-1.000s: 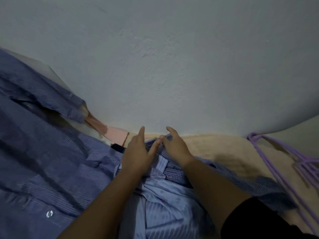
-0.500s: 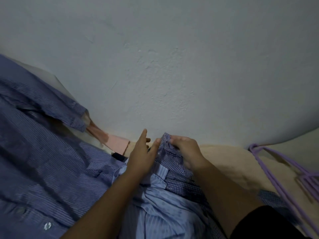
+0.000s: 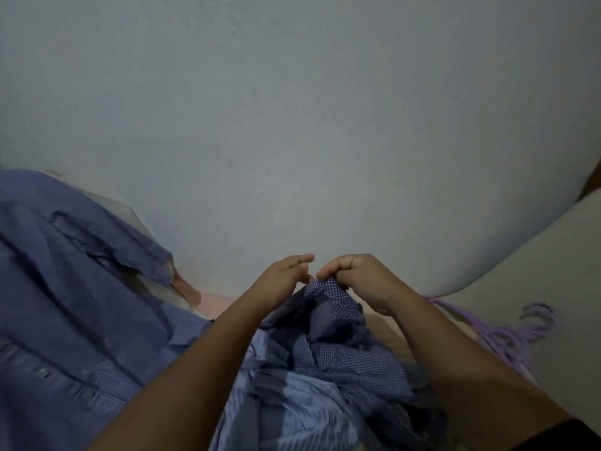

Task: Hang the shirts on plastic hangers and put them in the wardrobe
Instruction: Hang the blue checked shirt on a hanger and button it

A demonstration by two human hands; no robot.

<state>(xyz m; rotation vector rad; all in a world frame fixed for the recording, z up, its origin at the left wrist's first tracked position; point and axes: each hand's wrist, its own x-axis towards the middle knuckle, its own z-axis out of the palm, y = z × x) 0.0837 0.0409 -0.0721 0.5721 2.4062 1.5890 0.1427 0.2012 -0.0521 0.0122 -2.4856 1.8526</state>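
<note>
Pinching the soft, fine-checked blue shirt (image 3: pixel 328 323) with curled fingers, our right hand (image 3: pixel 361 275) lifts its crumpled edge at centre frame, while our left hand (image 3: pixel 279 281) touches it with fingers nearly straight. Striped blue shirts (image 3: pixel 65 304) lie rumpled at nine o'clock; thin purple plastic hangers (image 3: pixel 507 333) rest at three o'clock.

purple hangers (image 3: pixel 507 336): blurred, number unclear
striped shirt (image 3: pixel 65 304): cut off at left edge
left hand (image 3: pixel 279 281) fingertips: hidden behind checked shirt (image 3: pixel 331 323)
</note>
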